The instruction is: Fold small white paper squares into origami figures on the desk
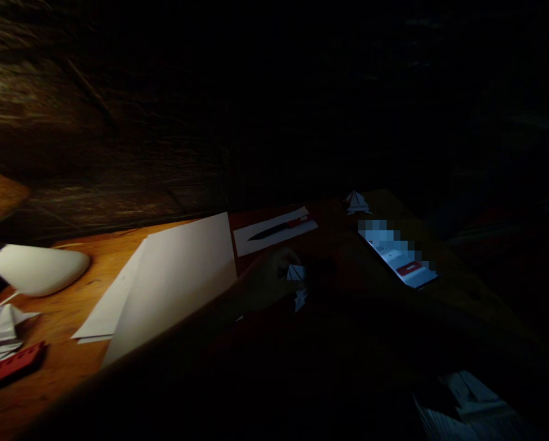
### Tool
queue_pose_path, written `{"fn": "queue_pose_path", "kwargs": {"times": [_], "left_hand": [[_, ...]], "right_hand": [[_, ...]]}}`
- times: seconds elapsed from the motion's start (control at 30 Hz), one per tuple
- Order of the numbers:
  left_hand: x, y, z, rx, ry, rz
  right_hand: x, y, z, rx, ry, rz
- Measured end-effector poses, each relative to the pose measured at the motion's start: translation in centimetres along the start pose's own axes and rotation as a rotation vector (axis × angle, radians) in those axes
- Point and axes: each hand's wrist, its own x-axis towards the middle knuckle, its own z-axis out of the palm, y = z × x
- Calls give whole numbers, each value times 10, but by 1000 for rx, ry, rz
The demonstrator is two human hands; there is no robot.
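In the dim middle of the head view, my left hand (270,275) is closed, its fingers curled round a small folded white paper (296,273). A lower point of folded paper (300,299) shows just beneath it; I cannot tell whether both are one piece. My right hand (336,269) is close to the folded paper on its right side, almost lost in shadow, so its fingers do not show. Just beyond my left hand, a knife (269,233) with a dark blade and reddish handle lies on a white paper strip (244,247).
White sheets (177,275) lie left of my hands. A lit phone (396,257) is at the right, with a folded paper figure (357,202) behind it. At far left are a white lamp (44,269), folded papers (1,327) and a red notched object (12,367). Pale paper (476,398) shows lower right.
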Motion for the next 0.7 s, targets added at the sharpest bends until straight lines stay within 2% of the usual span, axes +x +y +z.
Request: {"fn": "queue_pose_path", "kwargs": {"times": [0.17,0.37,0.53,0.7], "left_hand": [[-4,5,3,88,-40,2],[-10,9,9,286,45,10],[-11,5,9,335,80,-4],[-7,1,7,293,41,6]], "right_hand": [[2,7,0,-51,-59,-29],[3,12,7,-110,-7,-64],[6,17,11,-71,35,-117],[17,6,1,-45,-105,-77]]}}
